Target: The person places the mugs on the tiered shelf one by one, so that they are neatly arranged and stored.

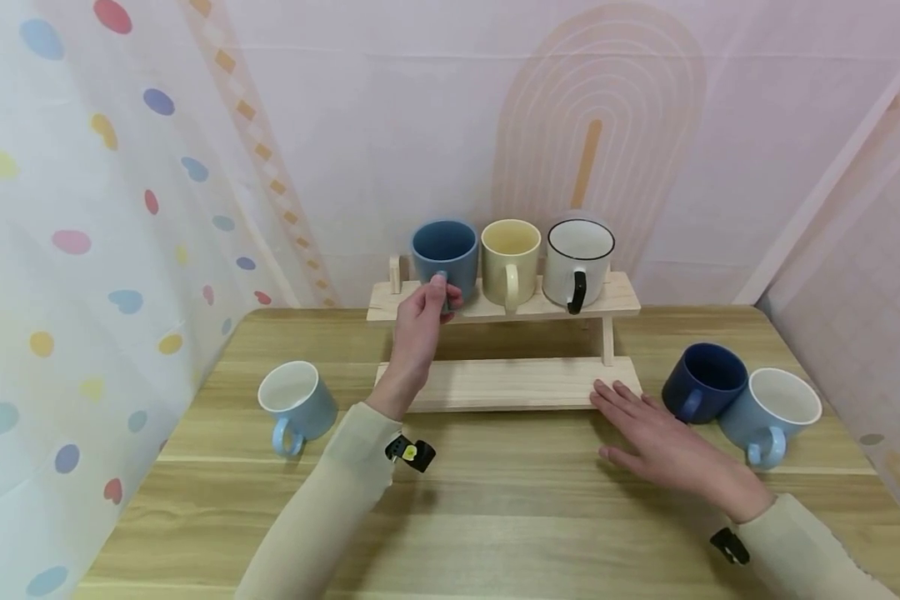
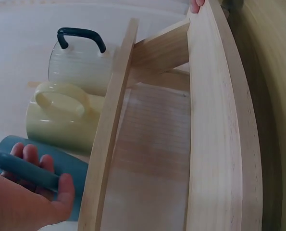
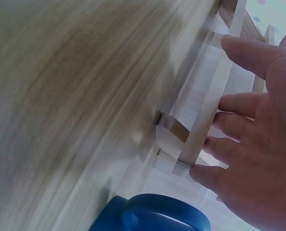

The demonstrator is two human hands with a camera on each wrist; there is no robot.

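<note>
My left hand [image 1: 420,321] holds the handle of a blue mug [image 1: 461,265] at the left end of the wooden rack's upper shelf [image 1: 381,305]. In the left wrist view, its fingers curl round the mug's handle [image 2: 25,169]. Beside it stand a yellow mug [image 1: 495,271] and a white mug [image 1: 562,279] with a black rim and handle. My right hand [image 1: 656,442] is spread, its fingers straight, with the fingertips at the right end of the lower shelf [image 1: 502,383]. The right wrist view shows the fingertips along the shelf edge [image 3: 207,108].
A dark blue mug [image 1: 712,375] and a light blue mug [image 1: 750,417] stand close together right of the rack. Another light blue mug [image 1: 311,412], white inside, is on the left of the wooden table [image 1: 510,517]. A patterned curtain [image 1: 390,125] hangs behind.
</note>
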